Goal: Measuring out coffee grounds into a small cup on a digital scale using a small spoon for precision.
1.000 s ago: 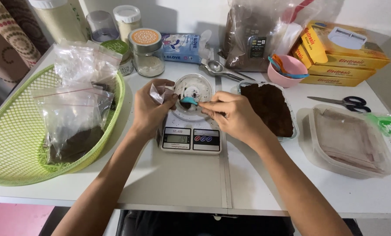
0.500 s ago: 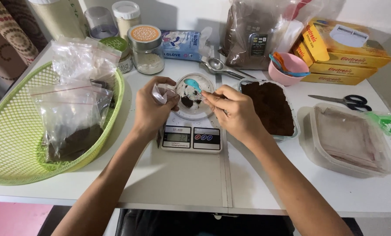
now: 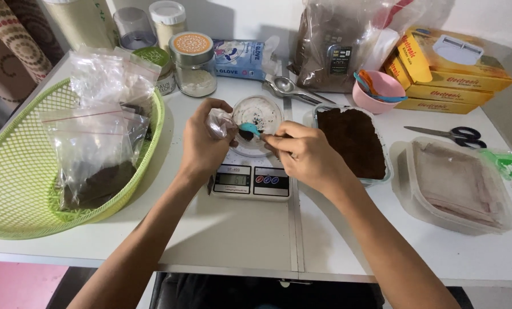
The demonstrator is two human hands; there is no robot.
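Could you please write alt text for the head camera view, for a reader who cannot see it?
Over a kitchen scale, the left hand holds a small clear bag while the right hand tips a blue spoon of dark powder toward it. A green basket of filled bags sits left.

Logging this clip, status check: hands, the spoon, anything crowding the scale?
Left hand pinching small clear bag. Right hand holding teal spoon of dark powder at bag's mouth. Both above clear dish on scale. Nothing in the way.
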